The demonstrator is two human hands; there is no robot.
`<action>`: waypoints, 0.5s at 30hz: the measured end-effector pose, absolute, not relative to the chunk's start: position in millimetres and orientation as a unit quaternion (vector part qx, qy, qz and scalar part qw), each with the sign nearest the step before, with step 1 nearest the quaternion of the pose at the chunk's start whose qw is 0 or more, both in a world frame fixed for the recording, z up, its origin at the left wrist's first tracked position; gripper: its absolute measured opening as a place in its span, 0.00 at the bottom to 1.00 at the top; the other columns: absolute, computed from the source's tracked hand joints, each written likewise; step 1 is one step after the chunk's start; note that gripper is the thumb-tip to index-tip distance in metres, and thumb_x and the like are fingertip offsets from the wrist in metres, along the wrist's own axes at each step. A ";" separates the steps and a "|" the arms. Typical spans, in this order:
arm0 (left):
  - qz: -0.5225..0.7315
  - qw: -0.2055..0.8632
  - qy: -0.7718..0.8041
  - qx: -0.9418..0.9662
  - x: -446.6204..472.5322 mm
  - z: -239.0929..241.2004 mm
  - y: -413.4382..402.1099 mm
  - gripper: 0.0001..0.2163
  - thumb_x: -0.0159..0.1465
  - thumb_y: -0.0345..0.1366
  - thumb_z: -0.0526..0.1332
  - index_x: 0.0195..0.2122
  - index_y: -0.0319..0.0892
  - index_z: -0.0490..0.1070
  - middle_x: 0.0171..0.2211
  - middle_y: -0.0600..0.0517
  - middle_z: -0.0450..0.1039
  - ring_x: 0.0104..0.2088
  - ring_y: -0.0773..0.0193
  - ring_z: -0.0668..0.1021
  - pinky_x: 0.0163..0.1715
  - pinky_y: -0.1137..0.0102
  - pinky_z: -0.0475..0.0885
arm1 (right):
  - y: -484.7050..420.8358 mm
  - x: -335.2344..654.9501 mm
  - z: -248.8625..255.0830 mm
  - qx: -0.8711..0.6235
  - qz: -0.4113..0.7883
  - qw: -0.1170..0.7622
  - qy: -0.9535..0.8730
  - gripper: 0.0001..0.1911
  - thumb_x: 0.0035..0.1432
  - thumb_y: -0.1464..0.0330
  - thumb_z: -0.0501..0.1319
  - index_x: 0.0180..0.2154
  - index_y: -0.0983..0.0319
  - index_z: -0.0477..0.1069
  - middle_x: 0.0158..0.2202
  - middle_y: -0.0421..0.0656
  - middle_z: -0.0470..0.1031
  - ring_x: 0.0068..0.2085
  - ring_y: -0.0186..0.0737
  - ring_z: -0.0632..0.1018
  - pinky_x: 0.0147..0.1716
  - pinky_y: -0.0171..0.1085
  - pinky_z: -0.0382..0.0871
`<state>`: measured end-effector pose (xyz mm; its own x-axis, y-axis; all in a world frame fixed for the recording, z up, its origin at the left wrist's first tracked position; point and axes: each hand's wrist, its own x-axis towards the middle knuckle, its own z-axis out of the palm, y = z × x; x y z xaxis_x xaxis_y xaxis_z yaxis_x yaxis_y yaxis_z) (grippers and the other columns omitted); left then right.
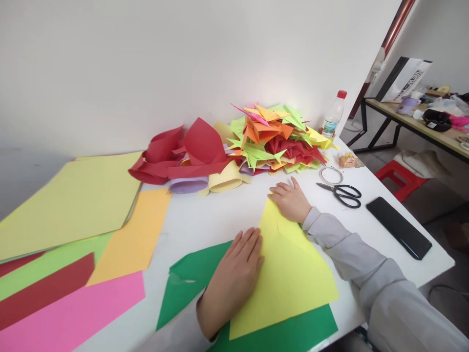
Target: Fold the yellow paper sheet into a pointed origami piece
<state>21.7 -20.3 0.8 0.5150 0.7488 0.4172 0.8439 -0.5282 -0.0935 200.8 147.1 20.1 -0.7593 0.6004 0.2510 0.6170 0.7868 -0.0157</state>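
Observation:
A sheet of yellow paper, folded so that it narrows towards its far end, lies at an angle in front of me. Under it is a green sheet that sticks out to the left and at the near edge. My left hand rests flat along the yellow paper's left edge, its fingers stretched out and close together. At the far tip, my right hand lies on the paper with its fingers spread and the thumb raised. Neither hand has anything in its grasp.
Black-handled scissors, a tape roll and a phone lie on the right. Behind are a pile of folded paper stars, red paper shapes and a bottle. Coloured sheets cover the left side.

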 end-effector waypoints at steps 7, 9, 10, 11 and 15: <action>-0.225 0.090 -0.462 -0.853 17.9 15.5 -39.3 0.16 0.67 0.32 0.52 0.52 0.34 0.72 0.49 0.39 0.77 0.52 0.50 0.75 0.56 0.51 0.69 | 147.6 201.8 21.3 -0.325 -0.030 0.118 -0.938 0.18 0.63 0.74 0.53 0.51 0.58 0.73 0.56 0.47 0.73 0.57 0.51 0.68 0.61 0.66 0.43; -0.241 0.079 -0.454 -0.854 14.7 18.9 -42.6 0.17 0.66 0.32 0.53 0.53 0.35 0.72 0.46 0.41 0.78 0.50 0.51 0.77 0.56 0.51 0.69 | 147.3 202.2 23.0 -0.325 -0.031 0.114 -0.938 0.18 0.63 0.74 0.54 0.51 0.57 0.73 0.56 0.47 0.73 0.58 0.52 0.67 0.61 0.66 0.42; -0.247 0.074 -0.449 -0.856 12.7 19.8 -43.8 0.17 0.66 0.32 0.54 0.54 0.36 0.71 0.46 0.41 0.78 0.49 0.52 0.77 0.56 0.52 0.69 | 147.1 202.5 23.9 -0.325 -0.032 0.112 -0.939 0.18 0.62 0.74 0.54 0.51 0.57 0.73 0.56 0.47 0.73 0.58 0.52 0.67 0.61 0.66 0.42; -0.250 0.071 -0.443 -0.858 10.4 20.3 -44.9 0.17 0.66 0.31 0.54 0.54 0.36 0.71 0.46 0.42 0.78 0.49 0.52 0.77 0.56 0.52 0.68 | 146.9 202.7 24.7 -0.325 -0.034 0.111 -0.939 0.18 0.62 0.74 0.55 0.51 0.56 0.73 0.56 0.46 0.73 0.59 0.52 0.66 0.61 0.66 0.41; -0.217 0.052 -0.409 -0.885 -1.0 21.0 -44.4 0.18 0.66 0.34 0.55 0.55 0.34 0.70 0.52 0.41 0.75 0.55 0.49 0.73 0.61 0.51 0.62 | 148.8 205.1 27.4 -0.331 -0.047 0.107 -0.937 0.18 0.63 0.74 0.55 0.52 0.56 0.73 0.56 0.45 0.73 0.60 0.52 0.65 0.61 0.67 0.41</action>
